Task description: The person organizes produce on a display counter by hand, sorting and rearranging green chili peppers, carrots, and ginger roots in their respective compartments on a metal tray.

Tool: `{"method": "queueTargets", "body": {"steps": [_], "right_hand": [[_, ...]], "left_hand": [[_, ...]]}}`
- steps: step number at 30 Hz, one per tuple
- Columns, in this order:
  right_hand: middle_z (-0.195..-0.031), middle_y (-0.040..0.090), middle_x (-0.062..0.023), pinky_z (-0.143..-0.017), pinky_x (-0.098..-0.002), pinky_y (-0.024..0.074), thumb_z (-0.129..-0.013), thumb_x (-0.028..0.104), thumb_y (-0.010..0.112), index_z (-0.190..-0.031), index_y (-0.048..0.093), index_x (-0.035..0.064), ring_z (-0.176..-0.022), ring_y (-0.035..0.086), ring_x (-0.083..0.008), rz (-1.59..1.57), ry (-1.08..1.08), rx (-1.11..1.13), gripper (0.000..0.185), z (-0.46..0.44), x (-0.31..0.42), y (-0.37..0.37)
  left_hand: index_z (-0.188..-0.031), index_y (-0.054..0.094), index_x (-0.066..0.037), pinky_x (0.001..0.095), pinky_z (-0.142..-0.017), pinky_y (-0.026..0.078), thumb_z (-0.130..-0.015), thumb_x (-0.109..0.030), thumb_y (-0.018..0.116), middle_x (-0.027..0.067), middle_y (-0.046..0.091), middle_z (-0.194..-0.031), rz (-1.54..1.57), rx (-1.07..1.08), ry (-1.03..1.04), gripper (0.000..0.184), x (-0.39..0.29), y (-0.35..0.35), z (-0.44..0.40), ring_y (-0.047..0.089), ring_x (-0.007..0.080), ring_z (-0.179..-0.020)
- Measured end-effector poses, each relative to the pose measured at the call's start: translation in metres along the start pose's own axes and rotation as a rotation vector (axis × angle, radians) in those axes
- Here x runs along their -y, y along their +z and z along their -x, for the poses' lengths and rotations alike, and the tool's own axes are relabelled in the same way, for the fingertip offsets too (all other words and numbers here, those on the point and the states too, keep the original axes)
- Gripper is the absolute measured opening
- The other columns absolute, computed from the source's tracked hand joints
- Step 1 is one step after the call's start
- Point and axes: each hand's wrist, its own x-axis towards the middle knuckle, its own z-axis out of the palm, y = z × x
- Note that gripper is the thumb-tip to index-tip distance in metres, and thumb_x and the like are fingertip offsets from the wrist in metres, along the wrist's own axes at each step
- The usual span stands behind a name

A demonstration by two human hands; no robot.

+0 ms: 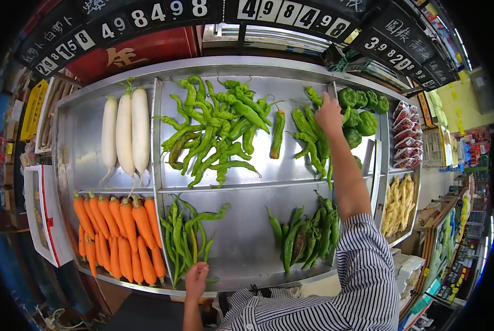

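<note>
My right hand [329, 115] reaches to the back right of the metal display tray, its fingers closed around a twisted green pepper [313, 95] beside the divider. Just below it lies a small group of long green peppers [311, 138]. My left hand [196, 280] is at the front edge with curled fingers, and nothing shows in them. Close to it are thin green chilies [182, 234]. A large spread of wrinkled green peppers [216, 121] fills the back middle compartment. One brownish-green pepper [278, 134] lies apart, between that spread and the small group.
White radishes [125, 132] and carrots [123, 237] occupy the left compartments. Darker green chilies [305, 237] lie front right. Beyond the right divider are bell peppers [362, 113], red packets [407, 135] and ginger [399, 201]. Price boards [291, 14] hang over the back edge.
</note>
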Motion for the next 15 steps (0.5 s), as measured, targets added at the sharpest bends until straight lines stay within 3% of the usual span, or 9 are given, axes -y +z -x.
{"method": "queueTargets", "body": {"steps": [1, 4, 5, 8, 11, 15], "right_hand": [[-0.133, 0.044, -0.0160, -0.090, -0.0621, 0.0404, -0.078, 0.020, 0.065, -0.138, 0.040, 0.0154, -0.126, 0.042, -0.0395, 0.019, 0.053, -0.078, 0.066, 0.016, 0.012, -0.001], [-0.133, 0.040, -0.0144, -0.093, -0.0679, 0.0317, -0.076, 0.020, 0.066, -0.141, 0.038, 0.0182, -0.128, 0.035, -0.0395, 0.149, -0.115, -0.404, 0.070, 0.041, 0.035, 0.005], [-0.126, 0.044, -0.0140, -0.094, -0.0647, 0.0315, -0.076, 0.021, 0.066, -0.136, 0.043, 0.0172, -0.121, 0.039, -0.0368, 0.120, -0.189, -0.505, 0.065, 0.048, 0.046, 0.006], [-0.124, 0.044, -0.0140, -0.091, -0.0609, 0.0339, -0.076, 0.023, 0.066, -0.126, 0.049, 0.0139, -0.119, 0.040, -0.0362, -0.014, -0.341, -0.476, 0.053, 0.064, 0.069, 0.013], [-0.128, 0.046, -0.0161, -0.094, -0.0542, 0.0347, -0.077, 0.031, 0.068, -0.125, 0.049, 0.0100, -0.123, 0.038, -0.0370, -0.024, -0.295, -0.227, 0.056, 0.085, 0.086, 0.016], [-0.108, 0.060, -0.0156, -0.084, -0.0456, 0.0457, -0.077, 0.030, 0.070, -0.121, 0.050, 0.0032, -0.102, 0.056, -0.0344, -0.163, -0.115, 0.148, 0.056, 0.097, 0.085, 0.035]], "left_hand": [[-0.109, 0.059, 0.003, 0.0258, -0.082, 0.048, -0.094, -0.012, 0.058, 0.0067, 0.064, -0.095, -0.014, -0.011, -0.004, 0.021, 0.000, -0.001, 0.002, 0.062, 0.0137, -0.089], [-0.109, 0.059, 0.003, 0.0256, -0.081, 0.048, -0.094, -0.012, 0.058, 0.0073, 0.065, -0.096, -0.038, -0.037, -0.031, 0.021, -0.001, -0.008, 0.007, 0.063, 0.0137, -0.088], [-0.109, 0.059, 0.003, 0.0255, -0.081, 0.048, -0.094, -0.012, 0.058, 0.0075, 0.065, -0.096, -0.042, -0.038, -0.044, 0.022, -0.001, -0.009, 0.009, 0.063, 0.0137, -0.088], [-0.107, 0.062, 0.002, 0.0251, -0.077, 0.048, -0.093, -0.016, 0.061, 0.0061, 0.066, -0.095, -0.044, -0.051, -0.050, 0.023, 0.005, -0.012, 0.010, 0.062, 0.0120, -0.085], [-0.107, 0.062, 0.002, 0.0254, -0.077, 0.048, -0.093, -0.016, 0.061, 0.0069, 0.066, -0.095, -0.051, -0.049, -0.042, 0.023, 0.005, -0.011, 0.008, 0.062, 0.0126, -0.086], [-0.107, 0.062, 0.001, 0.0256, -0.077, 0.049, -0.093, -0.016, 0.061, 0.0068, 0.066, -0.095, -0.069, -0.045, -0.003, 0.022, -0.003, -0.007, 0.007, 0.062, 0.0126, -0.085]]}}
